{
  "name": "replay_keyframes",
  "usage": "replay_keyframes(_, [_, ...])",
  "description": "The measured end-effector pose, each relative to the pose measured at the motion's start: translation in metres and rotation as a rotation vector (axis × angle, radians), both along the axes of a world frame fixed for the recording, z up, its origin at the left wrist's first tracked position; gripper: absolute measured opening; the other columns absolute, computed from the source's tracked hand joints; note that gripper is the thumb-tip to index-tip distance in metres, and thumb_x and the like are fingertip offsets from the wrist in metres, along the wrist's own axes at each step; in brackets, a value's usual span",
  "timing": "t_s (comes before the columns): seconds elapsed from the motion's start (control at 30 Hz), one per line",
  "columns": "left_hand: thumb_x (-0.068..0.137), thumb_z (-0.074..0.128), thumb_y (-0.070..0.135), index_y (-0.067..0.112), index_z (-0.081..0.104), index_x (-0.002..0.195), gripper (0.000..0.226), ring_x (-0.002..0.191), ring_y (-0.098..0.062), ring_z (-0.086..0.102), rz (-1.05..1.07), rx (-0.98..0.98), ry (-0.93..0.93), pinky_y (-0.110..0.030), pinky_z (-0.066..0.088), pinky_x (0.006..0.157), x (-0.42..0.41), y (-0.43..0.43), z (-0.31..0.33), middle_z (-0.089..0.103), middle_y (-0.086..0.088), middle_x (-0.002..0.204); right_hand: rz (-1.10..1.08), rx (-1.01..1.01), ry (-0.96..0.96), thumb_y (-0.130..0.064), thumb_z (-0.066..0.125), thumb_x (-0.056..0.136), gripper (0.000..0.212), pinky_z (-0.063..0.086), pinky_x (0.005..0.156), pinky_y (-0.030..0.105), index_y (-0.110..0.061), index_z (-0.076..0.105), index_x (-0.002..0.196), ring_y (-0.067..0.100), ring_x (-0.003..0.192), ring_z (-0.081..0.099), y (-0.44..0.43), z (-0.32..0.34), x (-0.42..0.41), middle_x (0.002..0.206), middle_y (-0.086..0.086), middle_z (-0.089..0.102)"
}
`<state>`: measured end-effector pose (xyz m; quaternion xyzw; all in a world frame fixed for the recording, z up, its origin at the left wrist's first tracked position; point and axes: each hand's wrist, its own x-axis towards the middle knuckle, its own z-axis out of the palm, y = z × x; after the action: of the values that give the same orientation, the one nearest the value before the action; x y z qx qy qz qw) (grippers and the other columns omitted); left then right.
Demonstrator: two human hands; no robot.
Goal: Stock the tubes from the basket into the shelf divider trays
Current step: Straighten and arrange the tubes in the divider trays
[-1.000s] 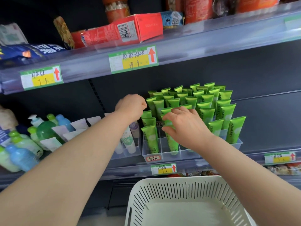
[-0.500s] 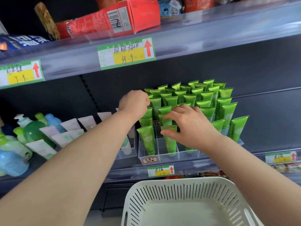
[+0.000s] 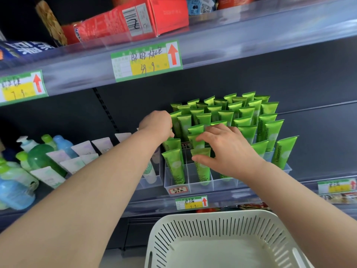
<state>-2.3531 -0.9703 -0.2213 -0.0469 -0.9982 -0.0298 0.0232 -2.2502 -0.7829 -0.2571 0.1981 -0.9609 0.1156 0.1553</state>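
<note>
Both bare arms reach up from the bottom of the frame to the green tubes (image 3: 249, 113), which stand upright in rows in a clear tray (image 3: 224, 185) on the shelf (image 3: 270, 192) at the centre of the frame.

The right hand (image 3: 229, 151) lies over the front middle rows. Its fingers (image 3: 204, 135) are spread and only slightly bent. The thumb lies against the flat top end of the front tube (image 3: 202, 171) in the second column, and the forefinger touches the top of the tube behind it. The other fingers rest across the tops farther right. Nothing is gripped in it.

The left hand (image 3: 157, 124) is at the left edge of the tubes, knuckles towards me and fingers curled under. Their tips come down by the top of a tube in the first column. I cannot tell whether they pinch it or only touch it, as the back of the hand hides them.

The white slotted basket (image 3: 212, 229) is at the bottom of the frame, right of centre, below the shelf edge. White tubes (image 3: 83, 147) and bottles (image 3: 38, 157) stand at the left of the frame.
</note>
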Motion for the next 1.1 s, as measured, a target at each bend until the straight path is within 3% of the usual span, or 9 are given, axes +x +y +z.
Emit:
replay_keyframes(0.1, [0.081, 0.077, 0.021, 0.013, 0.073, 0.100, 0.021, 0.088, -0.025, 0.064, 0.002, -0.031, -0.006, -0.036, 0.056, 0.073, 0.000, -0.001, 0.001, 0.069, -0.004, 0.101, -0.001, 0.000, 0.002, -0.065, 0.051, 0.084, 0.058, 0.034, 0.102, 0.043, -0.027, 0.056, 0.128, 0.019, 0.130, 0.041, -0.001, -0.001, -0.001, 0.131, -0.001, 0.057])
replay_keyframes(0.3, [0.087, 0.070, 0.015, 0.016, 0.074, 0.104, 0.017, 0.092, -0.025, 0.064, -0.051, 0.112, 0.088, -0.032, 0.051, 0.072, 0.002, 0.006, -0.004, 0.070, -0.005, 0.104, -0.003, 0.015, -0.001, -0.064, 0.051, 0.084, 0.058, 0.034, 0.102, 0.042, -0.026, 0.056, 0.127, 0.019, 0.129, 0.042, 0.000, -0.003, -0.001, 0.128, -0.002, 0.058])
replay_keyframes(0.57, [0.085, 0.072, 0.014, 0.012, 0.076, 0.100, 0.016, 0.096, -0.021, 0.065, -0.047, 0.281, 0.037, -0.032, 0.052, 0.085, 0.005, -0.006, -0.013, 0.071, -0.002, 0.098, 0.003, 0.041, 0.019, -0.063, 0.052, 0.084, 0.055, 0.034, 0.099, 0.040, -0.027, 0.057, 0.125, 0.019, 0.126, 0.043, -0.003, -0.006, 0.001, 0.124, -0.004, 0.059])
replay_keyframes(0.7, [0.083, 0.075, 0.016, 0.016, 0.075, 0.106, 0.023, 0.101, -0.017, 0.064, -0.061, 0.374, 0.070, -0.033, 0.051, 0.092, 0.008, -0.010, -0.013, 0.071, 0.001, 0.107, 0.010, 0.050, 0.041, -0.062, 0.052, 0.085, 0.053, 0.035, 0.097, 0.040, -0.028, 0.057, 0.124, 0.019, 0.124, 0.044, -0.011, -0.003, 0.001, 0.123, -0.004, 0.059])
replay_keyframes(0.97, [0.081, 0.075, 0.020, 0.029, 0.071, 0.079, 0.010, 0.086, -0.011, 0.065, -0.107, 0.379, 0.116, -0.035, 0.054, 0.083, 0.024, -0.031, 0.001, 0.068, 0.014, 0.083, 0.031, -0.021, 0.042, -0.039, 0.055, 0.091, 0.035, 0.033, 0.098, 0.041, -0.026, 0.059, 0.123, 0.019, 0.124, 0.042, -0.040, 0.002, -0.005, 0.120, -0.004, 0.062])
replay_keyframes(1.1, [0.082, 0.075, 0.022, 0.027, 0.075, 0.090, 0.010, 0.087, -0.008, 0.065, -0.178, 0.328, -0.012, -0.034, 0.054, 0.086, 0.032, -0.036, 0.001, 0.070, 0.013, 0.086, 0.022, 0.022, 0.001, -0.036, 0.049, 0.095, 0.028, 0.031, 0.094, 0.040, -0.027, 0.062, 0.118, 0.019, 0.120, 0.039, -0.060, -0.001, -0.013, 0.111, -0.004, 0.064])
